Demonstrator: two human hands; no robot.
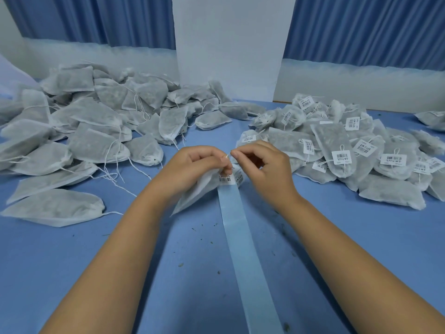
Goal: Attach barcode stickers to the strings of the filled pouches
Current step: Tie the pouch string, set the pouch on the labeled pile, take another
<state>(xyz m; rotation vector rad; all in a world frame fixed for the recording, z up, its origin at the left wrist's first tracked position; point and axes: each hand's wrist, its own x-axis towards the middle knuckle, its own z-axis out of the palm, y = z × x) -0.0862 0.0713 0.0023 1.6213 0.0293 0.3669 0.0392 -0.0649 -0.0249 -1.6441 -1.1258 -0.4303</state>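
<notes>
Left hand (192,168), grip closed round a filled pouch (192,197) over the counter (168,273); right hand (263,165), grip pinching its string (227,155). Barcode sticker (226,179) just beneath, at the end of the backing strip (243,249). Unlabelled pouches (84,121) left, labelled pouches (349,150) right.

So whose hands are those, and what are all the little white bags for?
They belong to a person; the camera sits on their head, looking down, so you see what they see. The left hand holds one pouch and the right hand pinches its thin string. On the blue table lies a long strip with barcode stickers at its far end. The pile on the left has no stickers yet; the pile on the right already wears them.
</notes>
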